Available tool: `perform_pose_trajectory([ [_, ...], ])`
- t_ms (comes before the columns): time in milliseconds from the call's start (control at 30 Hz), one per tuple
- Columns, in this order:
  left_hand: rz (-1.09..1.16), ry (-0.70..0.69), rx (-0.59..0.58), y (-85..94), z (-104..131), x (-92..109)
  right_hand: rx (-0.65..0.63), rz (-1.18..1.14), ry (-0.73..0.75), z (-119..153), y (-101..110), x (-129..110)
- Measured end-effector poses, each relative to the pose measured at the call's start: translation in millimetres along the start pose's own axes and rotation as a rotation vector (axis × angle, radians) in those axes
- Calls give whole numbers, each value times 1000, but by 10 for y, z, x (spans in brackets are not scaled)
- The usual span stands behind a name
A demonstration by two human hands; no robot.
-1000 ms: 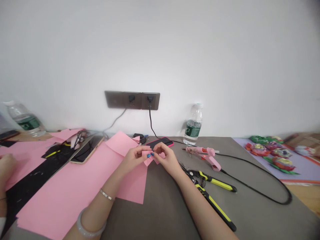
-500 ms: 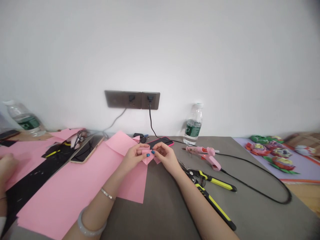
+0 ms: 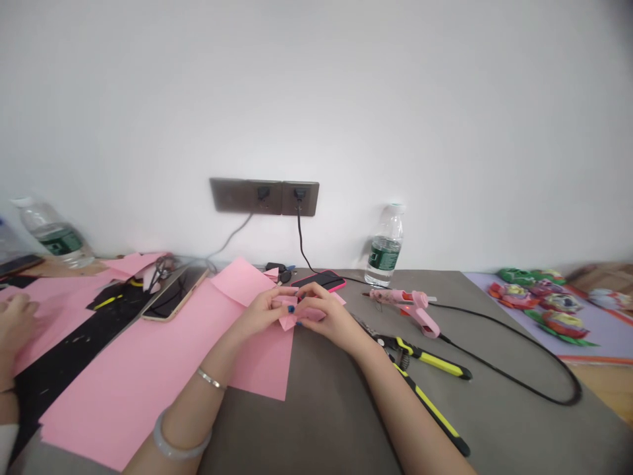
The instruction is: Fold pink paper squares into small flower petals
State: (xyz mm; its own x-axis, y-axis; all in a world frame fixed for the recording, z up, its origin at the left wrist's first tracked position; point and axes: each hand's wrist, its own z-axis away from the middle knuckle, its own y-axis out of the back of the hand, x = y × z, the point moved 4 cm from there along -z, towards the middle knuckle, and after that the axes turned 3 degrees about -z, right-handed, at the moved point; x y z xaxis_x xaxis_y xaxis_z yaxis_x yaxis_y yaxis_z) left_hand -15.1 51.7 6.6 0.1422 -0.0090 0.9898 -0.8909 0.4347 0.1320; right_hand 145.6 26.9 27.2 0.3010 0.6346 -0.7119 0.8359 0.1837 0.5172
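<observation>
The grey table [image 3: 326, 415] spreads before you, with large pink sheets [image 3: 138, 382] lying across its left side, reaching under your left forearm. To the right, yellow-handled pliers [image 3: 440, 362] lie with their handles spread toward the near edge, and a pink glue gun [image 3: 403, 300] rests just beyond them. Your left hand [image 3: 260, 315] and right hand [image 3: 335, 320] meet near the middle, fingers curled and fingertips almost touching. Both pinch the small pink paper piece [image 3: 287, 322], held in front of the phone [image 3: 326, 280] and by the right edge of the sheets. The step in hand looks like shaping this piece by fingertip, perhaps folding or curling it. The next move seems to call for a steady left pinch while your right thumb and finger work the paper lightly, without crumpling it.
</observation>
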Motion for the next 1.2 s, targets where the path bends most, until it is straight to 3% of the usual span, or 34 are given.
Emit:
perform_pose_trajectory([
  [200, 91, -7, -74, -75, 29, 24, -30, -14, 2, 0, -39, -16],
  [367, 123, 42, -3, -64, 33, 7, 68, -101, -56, 0, -38, 59],
  [500, 331, 136, 53, -79, 33, -36, 157, -106, -101, -11, -15, 109],
  [633, 443, 253, 22, -130, 44, -62, 242, -76, -77, -17, 26, 103],
  [900, 386, -3, 17, -92, -24, -53, 304, -118, -77, -17, 11, 120],
  [1200, 188, -93, 23, -80, -36, -5, 328, -341, -202, -19, -72, 228],
])
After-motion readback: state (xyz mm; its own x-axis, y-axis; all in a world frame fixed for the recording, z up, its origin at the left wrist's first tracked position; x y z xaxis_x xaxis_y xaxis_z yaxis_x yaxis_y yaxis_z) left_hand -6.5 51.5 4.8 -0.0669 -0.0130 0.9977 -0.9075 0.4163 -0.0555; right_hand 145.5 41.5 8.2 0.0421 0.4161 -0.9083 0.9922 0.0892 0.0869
